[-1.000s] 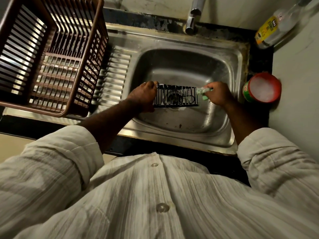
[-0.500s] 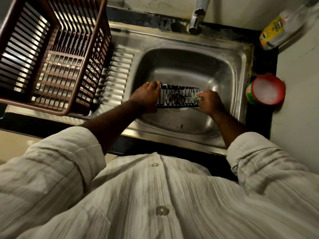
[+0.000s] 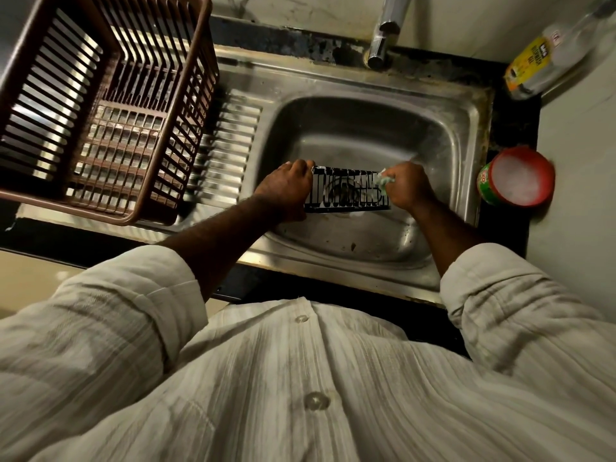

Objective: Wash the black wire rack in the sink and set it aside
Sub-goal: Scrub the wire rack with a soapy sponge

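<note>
A small black wire rack [image 3: 346, 191] is held over the basin of the steel sink [image 3: 466, 135], above the drain. My left hand [image 3: 286, 191] grips its left end. My right hand [image 3: 406, 185] is closed around a green scrub pad [image 3: 383, 180] pressed against the rack's right end. Streaks of white foam show on the wires. No water comes from the tap [image 3: 383, 38].
A brown plastic dish basket [image 3: 100, 105] stands on the ribbed drainboard at the left. A red tub of white soap [image 3: 516, 176] sits on the black counter right of the sink. A dishwash bottle [image 3: 546, 58] lies at the back right corner.
My right hand with the scrub pad slid left along the rack and has come back toward its right end. The left hand keeps its hold.
</note>
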